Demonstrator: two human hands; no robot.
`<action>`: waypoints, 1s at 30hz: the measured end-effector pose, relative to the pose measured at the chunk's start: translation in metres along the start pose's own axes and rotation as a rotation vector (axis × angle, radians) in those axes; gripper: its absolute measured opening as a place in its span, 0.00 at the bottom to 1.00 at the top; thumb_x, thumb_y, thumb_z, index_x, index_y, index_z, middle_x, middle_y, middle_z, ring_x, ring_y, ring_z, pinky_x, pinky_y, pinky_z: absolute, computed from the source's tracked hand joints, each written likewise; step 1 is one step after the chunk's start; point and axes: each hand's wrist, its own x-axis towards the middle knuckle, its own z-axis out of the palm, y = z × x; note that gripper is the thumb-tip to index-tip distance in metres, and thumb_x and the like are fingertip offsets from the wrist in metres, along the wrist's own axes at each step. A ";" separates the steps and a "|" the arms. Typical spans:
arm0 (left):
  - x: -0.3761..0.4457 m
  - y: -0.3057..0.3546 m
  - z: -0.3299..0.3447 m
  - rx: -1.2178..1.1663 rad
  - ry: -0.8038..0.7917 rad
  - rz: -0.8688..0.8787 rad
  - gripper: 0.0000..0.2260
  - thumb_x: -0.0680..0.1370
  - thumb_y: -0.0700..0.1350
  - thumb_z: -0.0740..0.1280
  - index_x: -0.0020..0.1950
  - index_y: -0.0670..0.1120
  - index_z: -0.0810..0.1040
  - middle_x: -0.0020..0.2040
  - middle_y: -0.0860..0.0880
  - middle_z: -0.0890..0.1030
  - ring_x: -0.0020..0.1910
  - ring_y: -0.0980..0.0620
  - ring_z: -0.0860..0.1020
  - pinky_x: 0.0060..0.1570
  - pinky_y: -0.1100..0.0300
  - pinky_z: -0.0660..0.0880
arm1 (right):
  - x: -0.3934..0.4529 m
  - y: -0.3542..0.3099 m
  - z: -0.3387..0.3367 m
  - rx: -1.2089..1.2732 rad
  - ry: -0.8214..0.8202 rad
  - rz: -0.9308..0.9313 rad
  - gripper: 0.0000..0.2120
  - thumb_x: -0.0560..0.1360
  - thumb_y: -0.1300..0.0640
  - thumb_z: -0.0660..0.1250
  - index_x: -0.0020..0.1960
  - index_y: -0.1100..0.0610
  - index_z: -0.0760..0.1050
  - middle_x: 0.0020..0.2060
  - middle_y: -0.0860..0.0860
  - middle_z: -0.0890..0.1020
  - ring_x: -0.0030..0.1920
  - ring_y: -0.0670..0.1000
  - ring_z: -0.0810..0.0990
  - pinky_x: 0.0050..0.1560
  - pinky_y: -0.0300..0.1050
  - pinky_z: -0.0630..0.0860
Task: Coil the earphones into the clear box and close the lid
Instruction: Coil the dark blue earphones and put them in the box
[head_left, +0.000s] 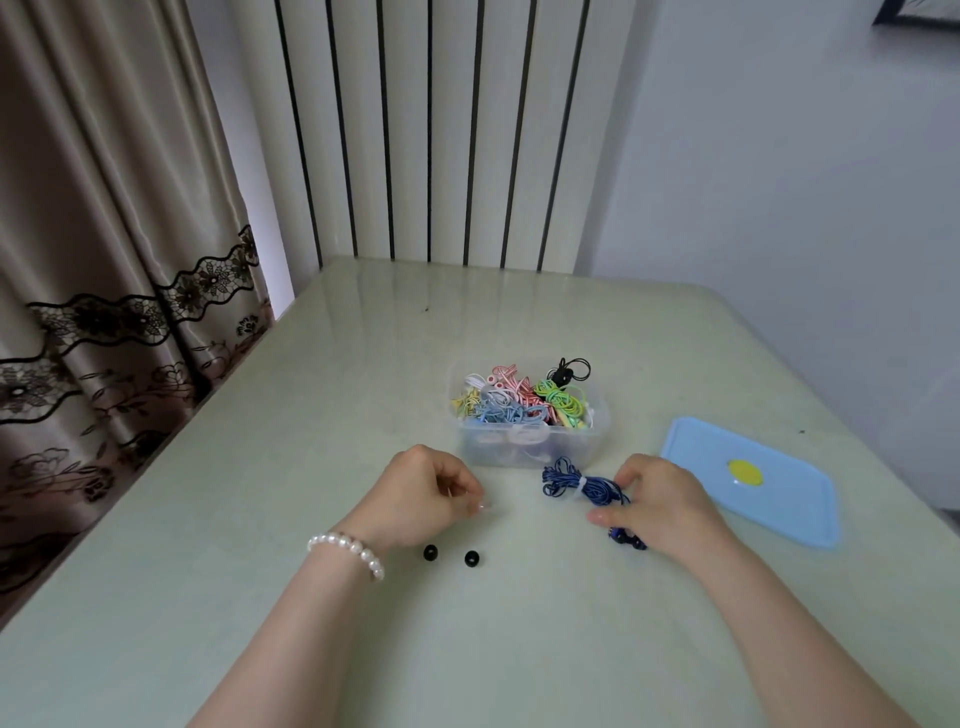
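Item: my two forearms, entering from the near edge over the pale green table.

Item: pearl bracelet, on my left wrist.

Item: two small black ear tips, lying side by side on the table just nearer than my left hand, apart from each other, touching neither hand.

Item: my left hand, resting on the table, fingers curled inward. Thumb and forefinger are drawn together at a small pale object that I cannot identify; whether they truly pinch it I cannot tell.

Item: my right hand, lowered over the near end of the dark blue earphones. My fingers curl round the bundle's right end; the thumb points left along the table. The blue earbuds show under the heel of this hand.

Item: dark blue earphones, a coiled bundle cinched at the middle by a white tie, lying on the table just in front of the clear box, outside it.

Item: clear box, open, standing beyond and between my hands, heaped with coiled earphones in pink, white, light blue, yellow, green and black.

Item: light blue lid, flat on the table to the right of the box, beside my right hand, with a yellow round spot at its centre.

Item: beyond the table, a striped white radiator panel, a lace-trimmed curtain to the left, a plain wall to the right.
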 end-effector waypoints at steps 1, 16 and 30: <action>0.001 0.001 0.000 0.000 -0.010 0.005 0.07 0.68 0.43 0.75 0.34 0.53 0.81 0.33 0.52 0.81 0.32 0.57 0.73 0.40 0.61 0.74 | 0.001 0.000 0.000 0.052 0.029 -0.015 0.14 0.63 0.58 0.77 0.42 0.55 0.73 0.33 0.49 0.78 0.30 0.46 0.76 0.28 0.35 0.70; -0.008 0.016 0.007 -0.241 -0.054 0.057 0.09 0.63 0.40 0.78 0.37 0.50 0.81 0.30 0.56 0.77 0.28 0.61 0.70 0.34 0.69 0.68 | -0.016 -0.031 0.007 1.086 -0.048 -0.046 0.11 0.66 0.74 0.69 0.40 0.62 0.70 0.32 0.58 0.74 0.27 0.48 0.80 0.28 0.38 0.77; -0.007 0.029 0.028 -0.672 0.030 0.135 0.06 0.73 0.30 0.65 0.42 0.41 0.76 0.32 0.49 0.80 0.29 0.52 0.79 0.32 0.61 0.77 | -0.029 -0.055 0.020 0.792 0.145 -0.315 0.15 0.67 0.75 0.67 0.33 0.56 0.74 0.28 0.51 0.74 0.24 0.41 0.75 0.26 0.34 0.72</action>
